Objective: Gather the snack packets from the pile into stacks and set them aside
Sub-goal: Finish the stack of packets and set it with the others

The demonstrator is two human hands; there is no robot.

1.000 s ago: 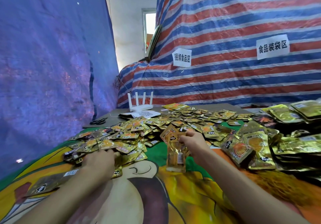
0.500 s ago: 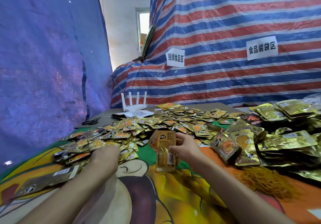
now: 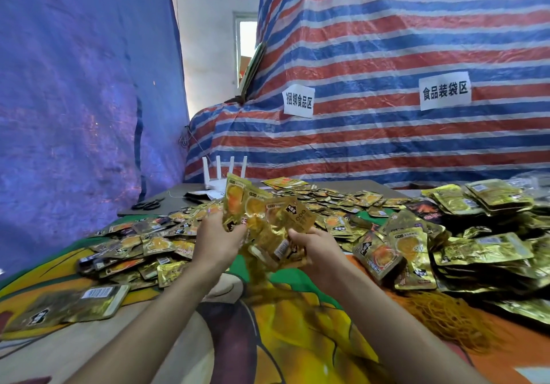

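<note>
A wide pile of gold snack packets (image 3: 166, 243) covers the middle and left of the cloth-covered table (image 3: 297, 339). My left hand (image 3: 215, 242) and my right hand (image 3: 317, 248) are raised together above the table's near centre, both gripping a fanned bunch of gold packets (image 3: 268, 220) between them. The bunch is blurred with motion and some packets hang down from it. Finished stacks of packets (image 3: 482, 252) lie at the right.
A white router (image 3: 221, 175) stands at the back, with black scissors (image 3: 145, 204) to its left. A heap of yellow rubber bands (image 3: 446, 318) lies front right. One larger packet (image 3: 68, 306) sits alone front left. Tarpaulins wall the left and back.
My left hand has left the pile on the left and come up to the centre with more packets. Both hands now hold a bunch where my right hand held a few alone.
</note>
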